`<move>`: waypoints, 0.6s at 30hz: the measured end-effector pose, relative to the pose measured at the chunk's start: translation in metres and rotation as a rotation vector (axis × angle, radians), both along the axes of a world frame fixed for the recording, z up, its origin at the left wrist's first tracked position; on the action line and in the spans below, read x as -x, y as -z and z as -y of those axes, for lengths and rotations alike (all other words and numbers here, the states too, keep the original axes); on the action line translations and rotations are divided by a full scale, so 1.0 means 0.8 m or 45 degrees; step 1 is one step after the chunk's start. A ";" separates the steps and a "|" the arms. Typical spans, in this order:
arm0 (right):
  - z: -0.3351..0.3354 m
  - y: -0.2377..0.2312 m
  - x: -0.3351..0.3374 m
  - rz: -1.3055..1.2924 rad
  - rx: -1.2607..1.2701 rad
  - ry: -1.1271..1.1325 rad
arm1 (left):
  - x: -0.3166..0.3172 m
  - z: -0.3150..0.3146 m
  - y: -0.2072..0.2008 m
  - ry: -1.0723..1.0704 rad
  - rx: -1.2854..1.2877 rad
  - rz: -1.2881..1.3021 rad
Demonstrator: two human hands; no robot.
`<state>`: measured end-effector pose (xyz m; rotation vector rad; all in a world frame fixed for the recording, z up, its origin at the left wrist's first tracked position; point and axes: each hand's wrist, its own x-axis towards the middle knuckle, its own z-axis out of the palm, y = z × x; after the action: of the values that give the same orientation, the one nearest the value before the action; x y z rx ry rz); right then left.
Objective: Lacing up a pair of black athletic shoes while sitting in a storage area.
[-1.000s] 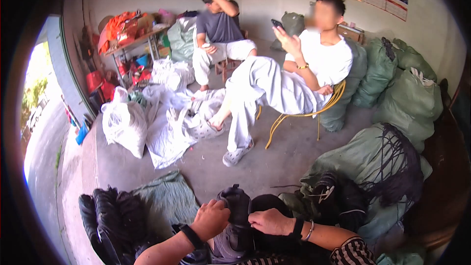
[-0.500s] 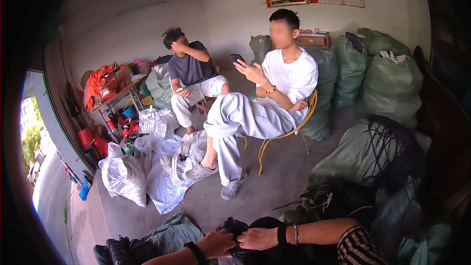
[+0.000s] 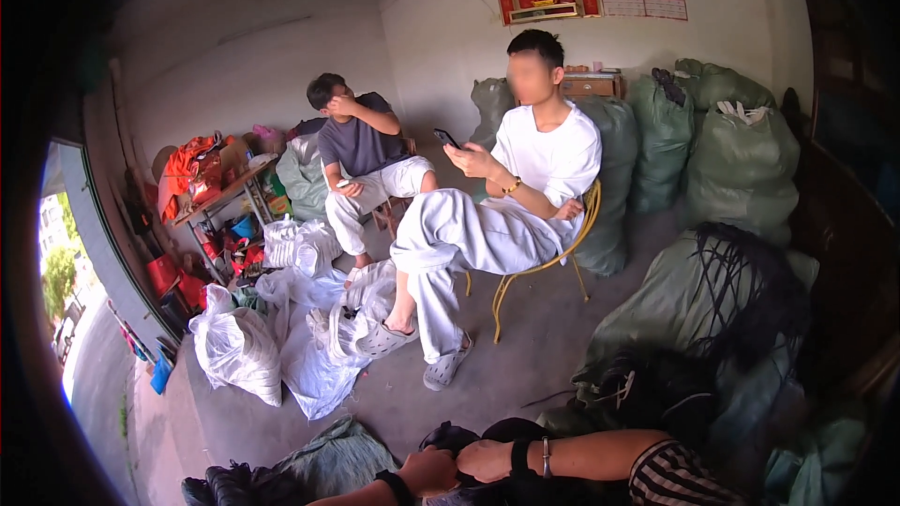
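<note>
Close together at the lower edge, my left hand [image 3: 429, 472] and my right hand [image 3: 484, 460] meet with their fingers bent inward and closed. A dark, soft-looking bundle [image 3: 448, 435] lies right behind and around the fingers. Its kind is too dark to make out, and what exactly the fingertips pinch is hidden. Black bands circle both wrists. To the left of my left hand, a grey-green woven sack [image 3: 342, 450] lies crumpled beside a bunch of thick black strands [image 3: 234, 485].
One person [image 3: 548, 145] sits on a yellow chair [image 3: 500, 305] with a phone; another [image 3: 361, 141] sits behind. White plastic bags [image 3: 239, 347] lie on the floor at left. Stuffed green sacks [image 3: 741, 169] line the right, one draped with black cords [image 3: 741, 281]. A loaded table [image 3: 225, 189] stands far left.
My view has tilted and shifted slightly. Both hands have moved a little lower in the picture and closer together, the fingers still bent over the dark bundle.
</note>
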<state>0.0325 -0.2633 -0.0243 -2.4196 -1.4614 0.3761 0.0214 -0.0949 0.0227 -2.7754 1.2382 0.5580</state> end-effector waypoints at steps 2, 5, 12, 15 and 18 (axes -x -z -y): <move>0.002 0.000 0.002 -0.038 0.017 0.033 | -0.008 0.001 -0.003 0.109 0.030 -0.111; 0.001 -0.023 -0.002 -0.273 0.313 0.054 | -0.022 -0.019 0.034 -0.027 0.427 -0.284; 0.018 0.018 0.010 -0.203 -0.206 0.246 | -0.013 -0.044 0.046 -0.969 1.543 -1.251; 0.021 0.023 0.002 -0.550 -0.803 0.229 | -0.005 -0.043 0.038 -0.951 1.611 -1.192; 0.030 -0.016 0.001 -1.451 -0.938 0.508 | -0.005 -0.050 0.043 -0.886 1.710 -1.230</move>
<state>0.0316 -0.2876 -0.0113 -1.3768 -0.4491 0.7638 0.0252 -0.0547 -0.0116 -4.3616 0.6626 1.8543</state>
